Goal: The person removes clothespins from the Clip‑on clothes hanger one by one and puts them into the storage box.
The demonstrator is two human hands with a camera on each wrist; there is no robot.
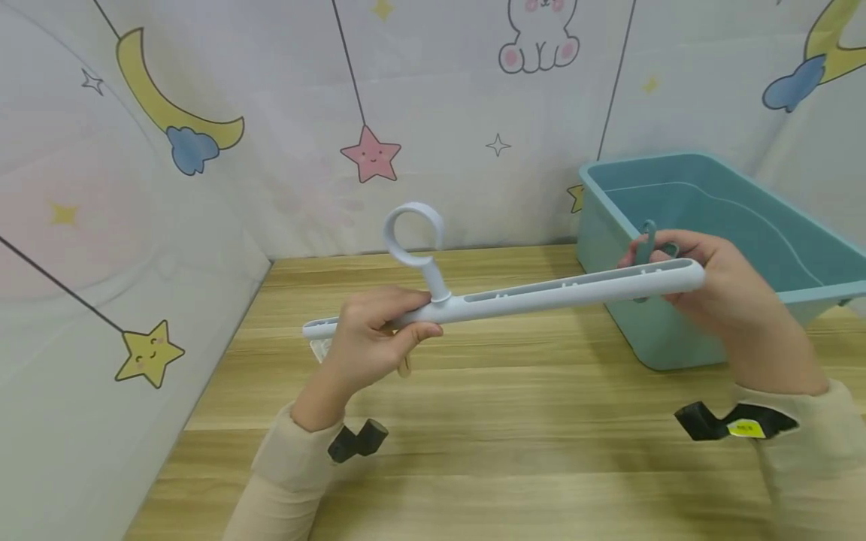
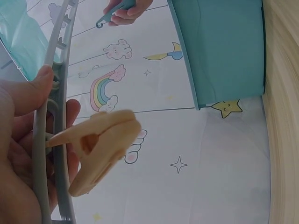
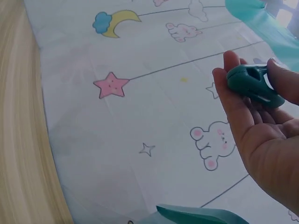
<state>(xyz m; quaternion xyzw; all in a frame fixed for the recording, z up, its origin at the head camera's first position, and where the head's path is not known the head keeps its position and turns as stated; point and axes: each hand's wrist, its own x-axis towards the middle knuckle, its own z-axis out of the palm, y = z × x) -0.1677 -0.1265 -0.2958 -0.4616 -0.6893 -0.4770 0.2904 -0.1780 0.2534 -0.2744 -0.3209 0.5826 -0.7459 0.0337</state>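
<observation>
A pale blue-grey plastic hanger bar [image 1: 541,298] with a round open hook [image 1: 414,234] is held level above the table. My left hand [image 1: 368,338] grips it left of the hook, thumb in front. Below the bar hangs a beige clothespin [image 2: 105,144], mostly hidden by that hand in the head view. A whitish piece [image 1: 319,349] shows under the bar's left end, too small to identify. Behind the bar's right end, my right hand [image 1: 731,285] pinches a teal clothespin [image 3: 252,84] between thumb and fingers, its jaws pointing away from the thumb.
A large teal plastic bin [image 1: 629,323] stands at the right, beneath and behind my right hand. The wood-grain table [image 1: 507,451] lies below both hands. A white patterned cloth [image 1: 460,165] hangs behind it and along the left side.
</observation>
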